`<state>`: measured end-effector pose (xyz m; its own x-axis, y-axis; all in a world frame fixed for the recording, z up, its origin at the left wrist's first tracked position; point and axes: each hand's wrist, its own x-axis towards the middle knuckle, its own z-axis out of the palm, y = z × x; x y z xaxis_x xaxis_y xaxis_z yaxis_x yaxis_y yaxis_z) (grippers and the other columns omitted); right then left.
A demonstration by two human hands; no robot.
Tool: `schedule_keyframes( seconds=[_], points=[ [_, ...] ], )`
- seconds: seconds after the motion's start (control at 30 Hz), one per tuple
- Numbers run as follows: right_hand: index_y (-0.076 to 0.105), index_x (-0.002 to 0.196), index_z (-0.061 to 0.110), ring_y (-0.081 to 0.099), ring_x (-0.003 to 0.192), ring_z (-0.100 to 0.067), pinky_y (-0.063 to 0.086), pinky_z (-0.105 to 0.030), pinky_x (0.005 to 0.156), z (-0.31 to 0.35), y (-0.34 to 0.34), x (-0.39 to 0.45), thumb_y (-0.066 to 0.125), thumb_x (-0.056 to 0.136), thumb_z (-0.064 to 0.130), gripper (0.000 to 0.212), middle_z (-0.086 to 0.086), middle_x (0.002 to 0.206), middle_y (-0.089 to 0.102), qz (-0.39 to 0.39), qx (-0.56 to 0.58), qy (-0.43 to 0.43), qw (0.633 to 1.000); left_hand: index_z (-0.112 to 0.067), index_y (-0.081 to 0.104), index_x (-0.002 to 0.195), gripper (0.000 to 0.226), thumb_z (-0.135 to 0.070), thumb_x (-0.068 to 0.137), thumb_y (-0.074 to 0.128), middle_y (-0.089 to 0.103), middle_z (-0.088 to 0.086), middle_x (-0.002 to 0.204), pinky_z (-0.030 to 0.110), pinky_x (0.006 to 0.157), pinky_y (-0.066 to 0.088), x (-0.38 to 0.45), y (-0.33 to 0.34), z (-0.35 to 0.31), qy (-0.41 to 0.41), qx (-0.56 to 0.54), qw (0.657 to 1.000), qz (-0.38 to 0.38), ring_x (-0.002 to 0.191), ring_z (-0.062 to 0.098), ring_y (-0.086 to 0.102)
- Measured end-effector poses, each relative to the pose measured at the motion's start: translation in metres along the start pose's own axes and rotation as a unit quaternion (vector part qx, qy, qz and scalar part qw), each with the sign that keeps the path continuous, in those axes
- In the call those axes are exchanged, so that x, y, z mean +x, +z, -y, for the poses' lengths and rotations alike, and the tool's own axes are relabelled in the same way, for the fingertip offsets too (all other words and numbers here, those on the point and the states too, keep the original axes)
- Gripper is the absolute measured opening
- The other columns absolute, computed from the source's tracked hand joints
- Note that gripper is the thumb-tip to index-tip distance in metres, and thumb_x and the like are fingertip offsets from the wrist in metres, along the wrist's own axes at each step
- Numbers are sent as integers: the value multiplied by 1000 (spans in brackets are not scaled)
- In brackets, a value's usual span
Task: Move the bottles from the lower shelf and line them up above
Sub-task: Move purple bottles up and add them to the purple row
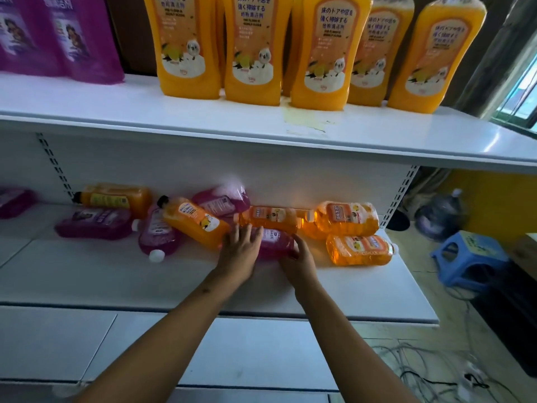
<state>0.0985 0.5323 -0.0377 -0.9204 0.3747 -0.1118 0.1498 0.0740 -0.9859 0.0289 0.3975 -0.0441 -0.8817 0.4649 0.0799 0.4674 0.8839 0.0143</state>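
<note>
Both hands meet on one purple bottle point(276, 242) lying left-right on the lower shelf point(363, 289): left hand point(239, 251) flat across it, right hand point(296, 261) cupping its near-right end.

Glossy translucent plastic bottles point(353, 218); smooth white shelf point(377, 298).
</note>
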Motion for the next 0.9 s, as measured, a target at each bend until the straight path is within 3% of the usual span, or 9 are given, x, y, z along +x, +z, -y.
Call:
schedule_keyframes(
  seconds=[0.13, 0.2, 0.27, 0.3, 0.37, 0.43, 0.57, 0.7, 0.9],
  points=[
    [50, 132, 22, 60, 117, -24, 53, -43, 101, 0, 0, -1, 59, 91, -9, 52, -11, 131, 62, 25, 53, 10, 998, -19, 25, 153, 65, -16, 95, 56, 35, 9, 152, 46, 110, 35, 6, 4, 0, 4, 11, 996, -83, 140, 35, 27],
    [50, 136, 20, 59, 117, -25, 54, -39, 97, -1, -4, -7, 56, 92, -11, 54, -11, 131, 60, 28, 55, -11, 998, -19, 32, 151, 67, -28, 93, 63, 42, 5, 148, 40, 110, 36, 2, 5, 5, 35, -78, 992, -93, 137, 27, 32],
    [50, 139, 23, 56, 122, -25, 55, -34, 94, -1, -14, -14, 57, 93, -9, 56, -5, 131, 58, 35, 28, -60, 997, -18, 40, 148, 66, -37, 91, 66, 48, 4, 141, 36, 107, 42, -12, 1, 9, 39, -247, 963, -97, 132, 22, 40],
    [49, 141, 24, 55, 124, -24, 55, -32, 93, 2, -20, -18, 58, 93, -9, 59, -3, 131, 58, 44, 9, -100, 994, -18, 45, 144, 63, -43, 90, 65, 53, 1, 136, 33, 101, 48, -22, -3, 10, 30, -353, 931, -90, 127, 20, 48],
    [43, 144, 20, 54, 127, -24, 56, -35, 95, 14, -30, -25, 59, 91, -12, 64, -3, 133, 56, 89, -12, -182, 979, -25, 53, 134, 62, -62, 84, 62, 65, -9, 123, 25, 85, 57, -44, -18, 10, 11, -556, 828, -73, 111, 13, 64],
    [37, 146, 19, 53, 130, -22, 55, -43, 99, 35, -33, -33, 63, 89, -10, 69, -5, 140, 51, 154, -37, -243, 957, -29, 57, 128, 65, -72, 78, 59, 70, -15, 113, 18, 74, 57, -64, -29, 9, -14, -663, 743, -85, 102, 7, 69],
    [25, 153, 40, 51, 133, -17, 55, -43, 99, 79, -22, -45, 72, 89, 13, 84, 4, 154, 35, 235, -127, -246, 932, -30, 65, 117, 42, -61, 89, 55, 75, -9, 107, 21, 71, 59, -95, -46, 13, -51, -715, 684, -135, 95, 11, 72],
    [18, 148, 58, 51, 127, -7, 56, -21, 90, 97, 4, -53, 77, 85, 35, 89, 17, 159, 23, 284, -186, -276, 899, -27, 67, 116, 42, -57, 90, 53, 75, 3, 107, 24, 71, 58, -123, -54, 25, -81, -740, 640, -193, 96, 19, 72],
    [21, 140, 67, 48, 130, -8, 54, -34, 100, 120, 66, -61, 76, 85, 37, 83, 21, 150, 34, 333, -195, -317, 866, -16, 71, 108, 48, -53, 90, 47, 75, 13, 100, 36, 74, 60, -162, -62, 55, -172, -747, 597, -236, 93, 30, 73]
  ],
)
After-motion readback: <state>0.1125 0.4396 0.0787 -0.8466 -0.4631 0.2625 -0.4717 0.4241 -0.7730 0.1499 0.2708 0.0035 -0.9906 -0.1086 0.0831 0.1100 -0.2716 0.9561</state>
